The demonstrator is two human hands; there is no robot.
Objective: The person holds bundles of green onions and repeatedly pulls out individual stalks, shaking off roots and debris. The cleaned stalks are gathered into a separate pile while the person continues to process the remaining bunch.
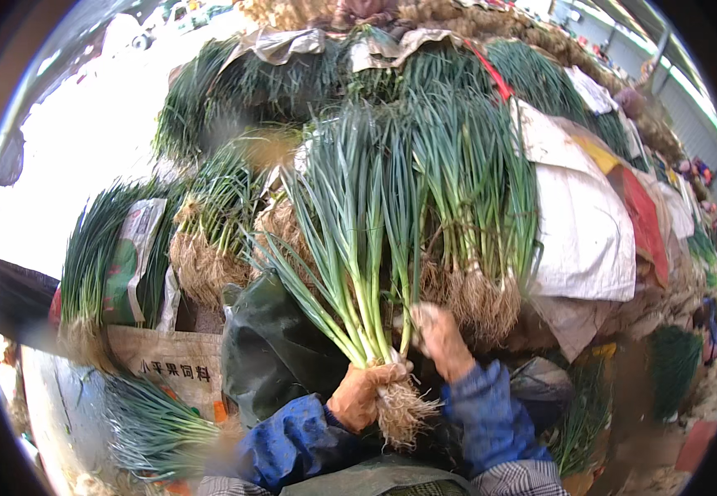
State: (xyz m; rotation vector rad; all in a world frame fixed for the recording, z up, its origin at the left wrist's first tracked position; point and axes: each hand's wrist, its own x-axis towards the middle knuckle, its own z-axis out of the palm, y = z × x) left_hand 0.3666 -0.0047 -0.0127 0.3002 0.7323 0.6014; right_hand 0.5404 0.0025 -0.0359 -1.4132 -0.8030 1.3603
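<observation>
My left hand (368, 394) is closed around a bunch of green onions (358, 297) just above the roots. The pale, stringy roots (405, 412) hang below my fist. The long green leaves point away from me, fanned out over the pile behind. My right hand (442, 341) is at the right side of the bunch, fingers curled close to an outer stalk (405, 310). Motion blur hides whether that hand grips it. Beneath the bunch, a dark green waterproof sheet or apron (271, 347) covers my lap area.
More green onions with brown roots (482, 304) lie just ahead, and a rooty bundle (209, 260) lies left. White woven sacking (582, 235) covers the pile at right. Loose green onions (160, 428) lie low left by a printed sack (166, 356). Farther back is another onion row (284, 80).
</observation>
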